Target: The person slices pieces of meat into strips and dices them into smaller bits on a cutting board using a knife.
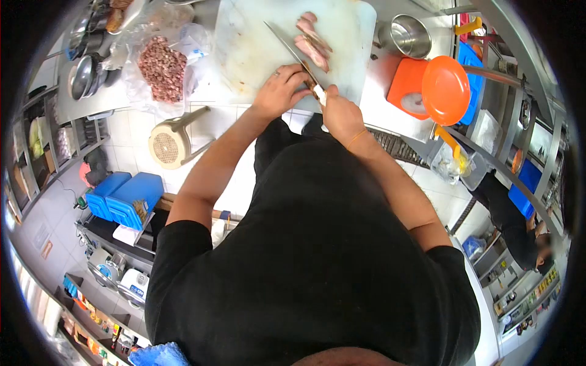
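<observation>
My right hand [343, 117] is closed around the pale handle of a long knife [283, 43], whose blade points up and left across the white cutting board [244, 36]. Close against the lower part of the blade is my left hand [278, 93], its fingers bent and a ring on one of them. A small brownish piece shows beside its fingertips, too covered to name. Beyond the blade lie slices of meat [312, 52], pinkish with browned edges.
Diced meat [162, 68] sits in a clear plastic bag on the left. To the right stand a steel pot [410, 36], an orange basin [446, 90] and a blue container [470, 67]. Below the counter is a beige stool [166, 145]. Another person [510, 213] is at far right.
</observation>
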`<state>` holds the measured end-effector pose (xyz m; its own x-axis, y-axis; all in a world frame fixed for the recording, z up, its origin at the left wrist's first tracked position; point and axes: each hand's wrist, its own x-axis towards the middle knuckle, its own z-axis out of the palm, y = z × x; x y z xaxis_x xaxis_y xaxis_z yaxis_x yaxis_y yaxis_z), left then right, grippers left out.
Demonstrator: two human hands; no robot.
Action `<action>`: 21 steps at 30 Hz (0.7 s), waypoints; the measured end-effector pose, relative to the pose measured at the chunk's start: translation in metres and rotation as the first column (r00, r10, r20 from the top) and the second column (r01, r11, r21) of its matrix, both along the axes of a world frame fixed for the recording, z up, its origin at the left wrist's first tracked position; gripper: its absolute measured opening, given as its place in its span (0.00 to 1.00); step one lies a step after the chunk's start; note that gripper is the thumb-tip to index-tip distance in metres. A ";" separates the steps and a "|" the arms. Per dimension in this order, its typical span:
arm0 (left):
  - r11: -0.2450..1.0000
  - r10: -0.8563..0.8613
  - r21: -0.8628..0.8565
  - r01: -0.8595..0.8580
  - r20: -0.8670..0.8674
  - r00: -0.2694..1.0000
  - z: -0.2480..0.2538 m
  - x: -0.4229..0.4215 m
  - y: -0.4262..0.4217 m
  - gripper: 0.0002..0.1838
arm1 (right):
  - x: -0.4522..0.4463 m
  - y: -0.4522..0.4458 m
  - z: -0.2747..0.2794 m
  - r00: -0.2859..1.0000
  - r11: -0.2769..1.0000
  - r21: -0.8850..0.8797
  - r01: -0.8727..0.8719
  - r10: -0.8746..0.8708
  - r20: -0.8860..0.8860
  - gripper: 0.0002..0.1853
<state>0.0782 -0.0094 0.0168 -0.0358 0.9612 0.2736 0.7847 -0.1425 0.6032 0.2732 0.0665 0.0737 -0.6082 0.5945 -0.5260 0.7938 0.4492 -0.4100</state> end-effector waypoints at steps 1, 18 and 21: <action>1.000 0.005 0.005 -0.005 -0.004 1.000 -0.002 0.003 -0.005 0.24 | 0.001 -0.002 0.000 1.000 1.000 0.001 -0.002 0.002 -0.007 0.15; 0.995 -0.096 -0.031 0.092 -0.490 0.867 0.041 0.002 -0.008 0.15 | 0.054 0.056 0.038 0.968 0.982 0.189 0.004 0.044 -0.249 0.21; 0.995 -0.095 -0.050 0.081 -0.568 0.817 0.036 -0.003 -0.010 0.11 | 0.077 0.044 0.029 0.962 0.985 0.167 0.036 0.011 -0.274 0.21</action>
<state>0.0750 -0.0191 0.0531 0.2044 0.9589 0.1969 0.9740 -0.2192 0.0564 0.3504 0.1109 0.1026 -0.7064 0.6684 -0.2328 0.6682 0.5215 -0.5306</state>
